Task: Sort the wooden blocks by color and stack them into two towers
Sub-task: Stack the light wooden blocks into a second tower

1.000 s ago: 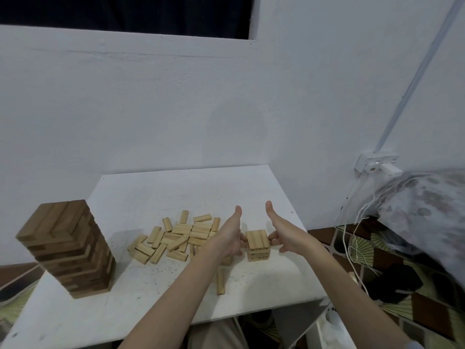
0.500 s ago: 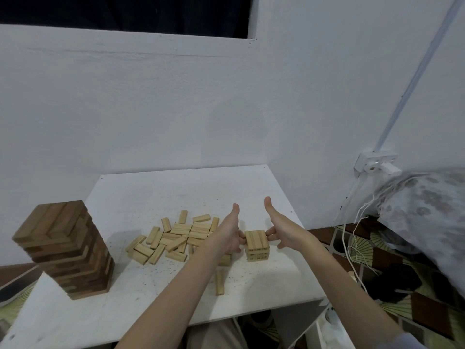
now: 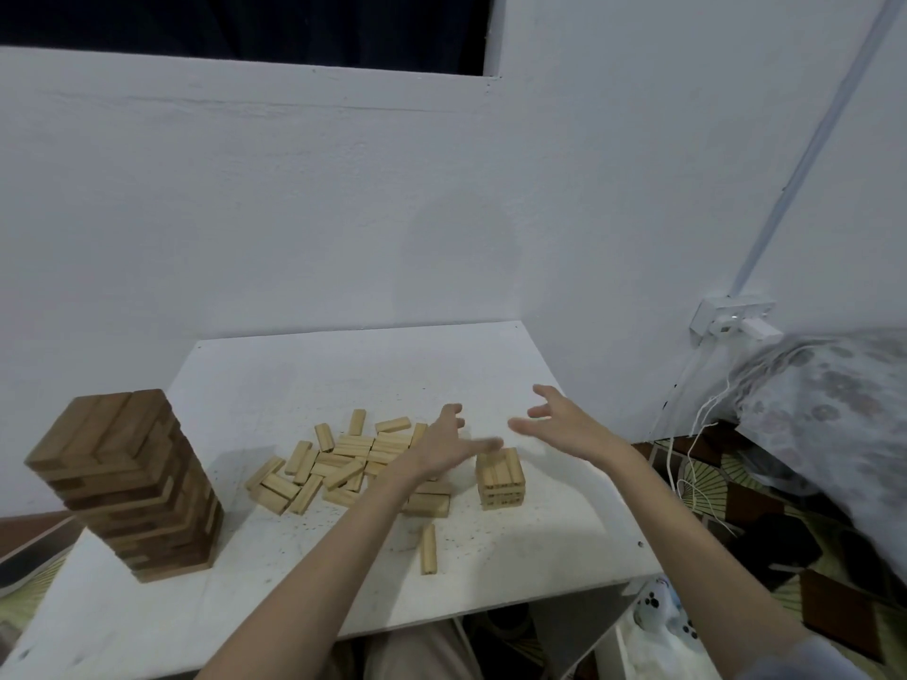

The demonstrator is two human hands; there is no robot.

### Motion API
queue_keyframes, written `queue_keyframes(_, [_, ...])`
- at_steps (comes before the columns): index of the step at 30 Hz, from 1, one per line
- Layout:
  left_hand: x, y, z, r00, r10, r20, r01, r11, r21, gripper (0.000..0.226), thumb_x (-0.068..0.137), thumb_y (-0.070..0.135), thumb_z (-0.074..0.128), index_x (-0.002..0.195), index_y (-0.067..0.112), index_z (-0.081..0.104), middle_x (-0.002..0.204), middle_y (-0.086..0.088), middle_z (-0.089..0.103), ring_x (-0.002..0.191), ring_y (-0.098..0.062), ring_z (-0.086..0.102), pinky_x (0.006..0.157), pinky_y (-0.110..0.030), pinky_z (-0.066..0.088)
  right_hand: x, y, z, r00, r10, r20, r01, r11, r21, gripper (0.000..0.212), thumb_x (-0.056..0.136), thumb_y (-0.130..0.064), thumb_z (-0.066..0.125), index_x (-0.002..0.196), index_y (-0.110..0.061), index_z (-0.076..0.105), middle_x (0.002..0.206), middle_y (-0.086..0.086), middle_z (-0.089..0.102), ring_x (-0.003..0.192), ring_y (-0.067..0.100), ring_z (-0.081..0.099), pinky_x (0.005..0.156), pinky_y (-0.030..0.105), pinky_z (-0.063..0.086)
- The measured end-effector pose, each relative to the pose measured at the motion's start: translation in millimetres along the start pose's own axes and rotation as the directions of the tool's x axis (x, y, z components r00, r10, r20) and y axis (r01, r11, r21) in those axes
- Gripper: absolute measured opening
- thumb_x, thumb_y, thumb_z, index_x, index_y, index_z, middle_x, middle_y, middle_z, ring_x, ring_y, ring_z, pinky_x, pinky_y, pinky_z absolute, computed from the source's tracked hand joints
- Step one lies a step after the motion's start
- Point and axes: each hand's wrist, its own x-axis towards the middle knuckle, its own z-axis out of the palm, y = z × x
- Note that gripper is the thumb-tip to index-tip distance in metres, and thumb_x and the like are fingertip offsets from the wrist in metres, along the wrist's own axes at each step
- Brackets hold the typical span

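A tall tower of dark brown blocks (image 3: 132, 483) stands at the left of the white table (image 3: 304, 375). A short stack of light blocks (image 3: 499, 479) stands right of the middle. Several loose light blocks (image 3: 338, 458) lie in a heap between them, and one lone light block (image 3: 428, 549) lies nearer the front edge. My left hand (image 3: 441, 446) hovers with fingers spread just left of and above the short stack, holding nothing. My right hand (image 3: 559, 424) is lifted above and right of it, fingers spread and empty.
A white wall stands right behind the table. A wall socket (image 3: 731, 321) with hanging cables (image 3: 687, 434) is on the right, beside a patterned pillow (image 3: 829, 409). A white bag (image 3: 657, 625) sits below the table's front right corner.
Both hands have let go of the sides of the short light stack and lifted away from it with fingers spread; the right hand moved up and to the right.
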Motion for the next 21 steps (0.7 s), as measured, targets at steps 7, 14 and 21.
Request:
queue_keyframes(7, [10,-14,13,0.982,0.185,0.036,-0.171,0.793,0.585,0.118,0.065,0.044,0.081,0.149,0.012,0.005,0.146,-0.004,0.038,0.142,-0.023,0.018,0.115,-0.042,0.016,1,5,13,0.982,-0.091,0.164,0.162,0.852,-0.497,0.121,0.065,-0.023,0.086,0.152,-0.027,0.003,0.15,0.003,0.036,0.135,0.024,0.035,0.106,0.036,0.036])
queue_keyframes(14, [7,-16,26,0.973,0.231,0.027,-0.201,0.777,0.597,0.121,0.065,0.044,0.081,0.149,0.007,0.002,0.141,-0.001,0.043,0.139,-0.019,0.023,0.113,-0.035,0.019,0,12,27,0.974,-0.144,0.174,0.219,0.785,-0.58,0.119,0.068,-0.023,0.085,0.153,-0.029,0.002,0.144,0.002,0.04,0.127,0.024,0.038,0.102,0.034,0.034])
queue_keyframes(21, [9,-18,27,0.968,0.249,0.004,-0.212,0.813,0.542,0.116,0.067,0.038,0.081,0.149,0.01,0.004,0.136,0.0,0.048,0.133,-0.017,0.031,0.108,-0.033,0.023,7,19,31,0.967,-0.203,0.152,0.253,0.794,-0.552,0.117,0.067,-0.025,0.085,0.152,-0.03,0.003,0.137,0.0,0.046,0.12,0.022,0.044,0.098,0.034,0.038])
